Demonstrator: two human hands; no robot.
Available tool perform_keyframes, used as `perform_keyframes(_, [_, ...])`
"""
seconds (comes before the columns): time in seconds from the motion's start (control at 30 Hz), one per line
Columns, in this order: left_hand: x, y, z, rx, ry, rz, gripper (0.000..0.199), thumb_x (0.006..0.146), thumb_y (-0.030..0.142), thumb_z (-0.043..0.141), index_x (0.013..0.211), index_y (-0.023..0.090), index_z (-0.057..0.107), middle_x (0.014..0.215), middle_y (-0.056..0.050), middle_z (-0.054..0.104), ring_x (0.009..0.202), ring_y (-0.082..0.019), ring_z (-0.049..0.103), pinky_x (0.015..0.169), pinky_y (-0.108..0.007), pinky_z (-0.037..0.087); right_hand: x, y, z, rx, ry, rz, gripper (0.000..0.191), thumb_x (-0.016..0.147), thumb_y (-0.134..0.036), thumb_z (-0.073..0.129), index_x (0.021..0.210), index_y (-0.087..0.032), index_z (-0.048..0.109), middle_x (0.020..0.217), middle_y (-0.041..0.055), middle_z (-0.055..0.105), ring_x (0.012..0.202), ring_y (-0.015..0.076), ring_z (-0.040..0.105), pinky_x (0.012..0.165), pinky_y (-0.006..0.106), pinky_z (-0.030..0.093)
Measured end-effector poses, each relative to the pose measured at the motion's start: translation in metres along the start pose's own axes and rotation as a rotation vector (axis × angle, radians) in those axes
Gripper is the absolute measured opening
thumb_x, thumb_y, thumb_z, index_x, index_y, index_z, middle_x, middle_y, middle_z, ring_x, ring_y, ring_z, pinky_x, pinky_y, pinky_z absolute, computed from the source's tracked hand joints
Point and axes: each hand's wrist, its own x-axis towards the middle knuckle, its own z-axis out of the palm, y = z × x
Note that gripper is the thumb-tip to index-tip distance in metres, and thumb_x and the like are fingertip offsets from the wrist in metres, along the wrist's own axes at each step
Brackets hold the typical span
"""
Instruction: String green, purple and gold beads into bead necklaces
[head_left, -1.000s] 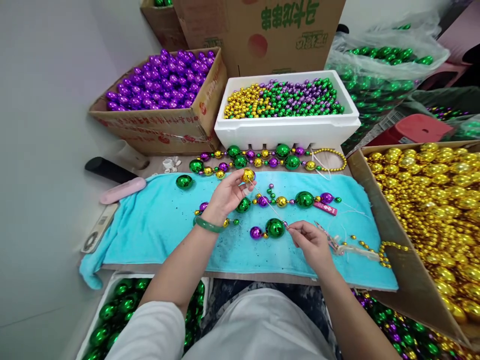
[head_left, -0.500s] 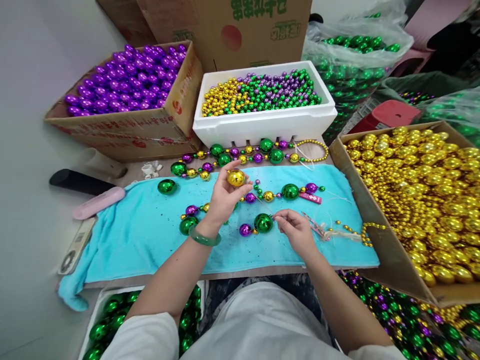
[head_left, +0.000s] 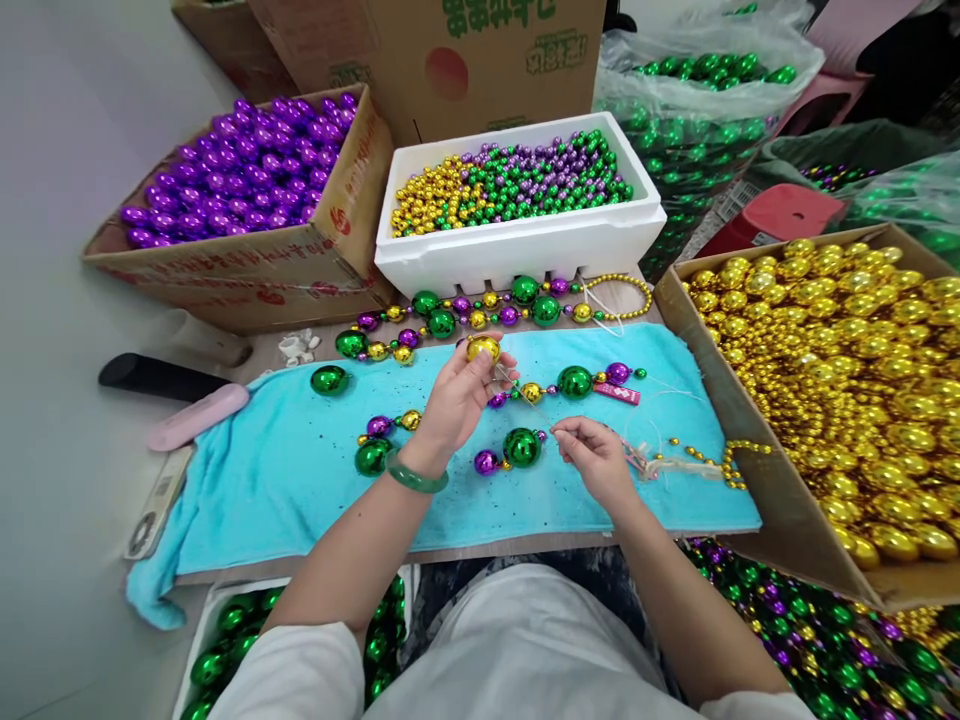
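Observation:
My left hand [head_left: 459, 400] is closed around a shiny gold bead [head_left: 484, 349], thumb across its front. From that bead a thin pale string [head_left: 529, 398] runs down to the right. My right hand [head_left: 594, 455] pinches the string's other end between thumb and fingertips. Just left of the right hand, a large green bead [head_left: 522, 447] rests on the turquoise towel [head_left: 450, 510], with a purple bead [head_left: 487, 462] beside it. Behind the hands lies a strung row with another green bead [head_left: 575, 383]. Part of that row is hidden by my left hand.
A cardboard box of purple beads [head_left: 240, 170] and a white foam box [head_left: 517, 232] stand at the back. To the right is a carton of gold beads [head_left: 847, 400]. A finished-looking garland [head_left: 442, 324] lies before the foam box. Small pliers [head_left: 637, 460] lie right.
My left hand has turned, bringing its thumb over the gold bead, and shifted slightly right. My right hand keeps its pinch nearly in place. The camera view has shifted slightly.

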Motion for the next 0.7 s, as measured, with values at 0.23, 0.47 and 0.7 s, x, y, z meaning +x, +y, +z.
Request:
perform_keyframes(0.23, [0.0009, -0.0030, 0.0036, -0.024, 0.003, -0.010, 0.042, 0.079, 0.049, 0.072, 0.106, 0.019, 0.063, 0.090, -0.005, 0.069, 0.085, -0.017, 0.067, 0.075, -0.029, 0.051, 0.0021, 0.0001, -0.0051, 0.013, -0.001, -0.001, 0.029, 0.071, -0.046, 0.070, 0.074, -0.017, 0.067, 0.052, -0.0019, 0.052, 0.049, 0.0104, 0.046, 0.048, 0.024, 0.038])
perform_keyframes(0.47, [0.0016, -0.0044, 0.0051, 0.071, -0.005, 0.067, 0.037, 0.078, 0.043, 0.074, 0.104, 0.020, 0.064, 0.088, -0.005, 0.070, 0.088, -0.018, 0.067, 0.078, -0.029, 0.050, 0.0017, -0.0025, -0.0067, -0.010, -0.004, 0.010, 0.030, 0.071, -0.047, 0.068, 0.072, -0.018, 0.065, 0.051, -0.0018, 0.051, 0.049, 0.0106, 0.044, 0.047, 0.024, 0.036])
perform_keyframes(0.7, [0.0005, -0.0010, 0.0028, 0.248, -0.167, 0.051, 0.035, 0.076, 0.036, 0.077, 0.106, 0.020, 0.069, 0.092, -0.007, 0.070, 0.090, -0.020, 0.065, 0.083, -0.031, 0.049, 0.0033, -0.0070, -0.0053, 0.002, 0.001, -0.017, 0.029, 0.070, -0.047, 0.070, 0.074, -0.018, 0.066, 0.052, -0.0016, 0.053, 0.050, 0.0113, 0.046, 0.049, 0.025, 0.039])
